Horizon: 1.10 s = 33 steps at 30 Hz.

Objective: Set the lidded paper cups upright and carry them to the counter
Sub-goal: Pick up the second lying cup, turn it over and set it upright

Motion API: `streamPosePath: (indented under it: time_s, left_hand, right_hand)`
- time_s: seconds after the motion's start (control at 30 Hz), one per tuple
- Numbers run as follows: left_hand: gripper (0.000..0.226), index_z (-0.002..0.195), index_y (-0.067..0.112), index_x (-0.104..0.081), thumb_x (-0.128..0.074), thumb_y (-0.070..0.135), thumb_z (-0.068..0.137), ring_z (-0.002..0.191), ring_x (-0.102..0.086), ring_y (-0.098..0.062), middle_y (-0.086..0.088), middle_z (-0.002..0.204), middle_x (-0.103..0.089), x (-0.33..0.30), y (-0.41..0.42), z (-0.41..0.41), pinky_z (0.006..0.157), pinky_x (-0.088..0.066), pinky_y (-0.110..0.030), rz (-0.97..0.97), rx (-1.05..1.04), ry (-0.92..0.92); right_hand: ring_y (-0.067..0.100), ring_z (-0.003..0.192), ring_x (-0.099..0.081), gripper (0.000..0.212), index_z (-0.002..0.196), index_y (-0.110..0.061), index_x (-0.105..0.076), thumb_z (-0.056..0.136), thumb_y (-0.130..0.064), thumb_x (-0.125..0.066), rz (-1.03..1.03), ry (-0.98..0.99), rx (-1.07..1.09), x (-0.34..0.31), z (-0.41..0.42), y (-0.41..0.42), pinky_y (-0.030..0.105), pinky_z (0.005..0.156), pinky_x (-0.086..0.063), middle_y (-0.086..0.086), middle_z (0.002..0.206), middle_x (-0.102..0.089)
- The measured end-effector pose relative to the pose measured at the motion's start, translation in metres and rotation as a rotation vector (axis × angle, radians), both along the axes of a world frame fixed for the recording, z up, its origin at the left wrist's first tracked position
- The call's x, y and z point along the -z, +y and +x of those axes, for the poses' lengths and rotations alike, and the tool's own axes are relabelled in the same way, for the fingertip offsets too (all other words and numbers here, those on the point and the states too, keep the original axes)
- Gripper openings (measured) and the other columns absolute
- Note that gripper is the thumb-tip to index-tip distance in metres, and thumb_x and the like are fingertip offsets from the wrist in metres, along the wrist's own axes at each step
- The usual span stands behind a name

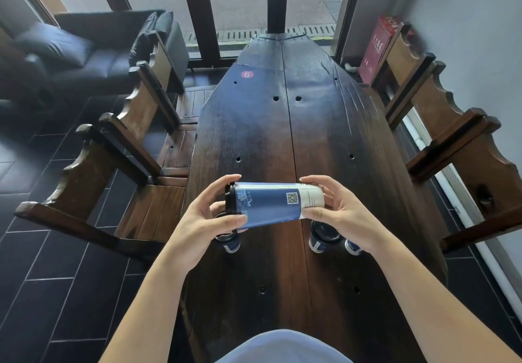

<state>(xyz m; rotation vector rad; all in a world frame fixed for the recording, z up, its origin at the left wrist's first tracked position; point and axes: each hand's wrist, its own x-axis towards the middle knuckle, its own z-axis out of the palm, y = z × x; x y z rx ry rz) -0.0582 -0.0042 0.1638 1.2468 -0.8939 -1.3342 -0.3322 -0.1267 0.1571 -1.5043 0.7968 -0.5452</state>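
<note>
A tall blue and white paper cup (271, 203) with a black lid lies sideways in the air above the dark wooden table (268, 125), lid to the left. My left hand (209, 221) grips its lidded end and my right hand (336, 213) grips its white bottom end. Below it on the table stand three more blue cups with dark lids: one cup (228, 242) under my left hand, a second cup (322, 237) under my right hand, and a third cup (353, 246) mostly hidden by my right wrist.
Heavy wooden chairs (135, 125) line the left side and more chairs (452, 125) the right. A red box (378, 43) leans at the far right by the window. A dark sofa (84, 49) stands at the far left on a tiled floor.
</note>
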Motion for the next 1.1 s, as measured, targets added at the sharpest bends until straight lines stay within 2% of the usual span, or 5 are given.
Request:
streamPosePath:
  time_s: [0.13, 0.53, 0.77, 0.97, 1.1]
  left_hand:
    - [0.075, 0.137, 0.038, -0.062, -0.088, 0.028, 0.067, 0.117, -0.068, -0.035, -0.008, 0.134, -0.061, -0.002, 0.003, -0.001, 0.09, -0.059, -0.065, 0.038, -0.015, 0.004]
    - [0.077, 0.137, 0.035, -0.062, -0.089, 0.019, 0.067, 0.123, -0.064, -0.04, -0.003, 0.132, -0.062, -0.003, 0.021, -0.008, 0.089, -0.058, -0.067, -0.015, -0.019, -0.004]
    - [0.067, 0.13, 0.032, -0.068, -0.086, 0.007, 0.071, 0.132, -0.056, -0.028, 0.003, 0.147, -0.058, -0.002, 0.028, -0.011, 0.099, -0.055, -0.04, -0.042, 0.004, -0.092]
    - [0.064, 0.133, 0.028, -0.066, -0.085, 0.023, 0.073, 0.111, -0.067, -0.03, -0.006, 0.125, -0.066, -0.006, 0.025, -0.02, 0.096, -0.058, -0.059, 0.004, -0.017, -0.008]
    - [0.073, 0.136, 0.032, -0.064, -0.084, 0.004, 0.072, 0.122, -0.063, -0.028, -0.001, 0.14, -0.061, -0.006, 0.026, -0.022, 0.099, -0.056, -0.047, -0.038, 0.046, -0.043]
  right_hand:
    - [0.025, 0.121, -0.061, 0.063, 0.134, -0.031, -0.057, 0.082, -0.011, -0.084, -0.033, -0.005, -0.034, 0.002, 0.002, 0.003, 0.039, 0.094, -0.059, 0.0, 0.125, -0.065]
    - [0.02, 0.127, -0.055, 0.072, 0.138, -0.033, -0.053, 0.08, -0.004, -0.084, -0.117, 0.027, -0.085, -0.001, -0.003, 0.011, 0.037, 0.098, -0.057, -0.005, 0.128, -0.058]
    - [0.021, 0.127, -0.054, 0.073, 0.138, -0.035, -0.053, 0.079, -0.005, -0.086, -0.123, 0.038, -0.101, 0.0, -0.009, 0.017, 0.04, 0.096, -0.059, -0.002, 0.13, -0.057]
    - [0.007, 0.128, -0.044, 0.077, 0.133, -0.046, -0.049, 0.077, -0.009, -0.087, -0.401, 0.152, -0.053, -0.009, -0.012, 0.023, 0.024, 0.097, -0.051, -0.018, 0.135, -0.043]
    - [0.01, 0.122, -0.05, 0.072, 0.133, -0.042, -0.052, 0.077, -0.012, -0.087, -0.375, 0.143, -0.036, -0.01, -0.018, 0.022, 0.034, 0.091, -0.058, -0.022, 0.125, -0.047]
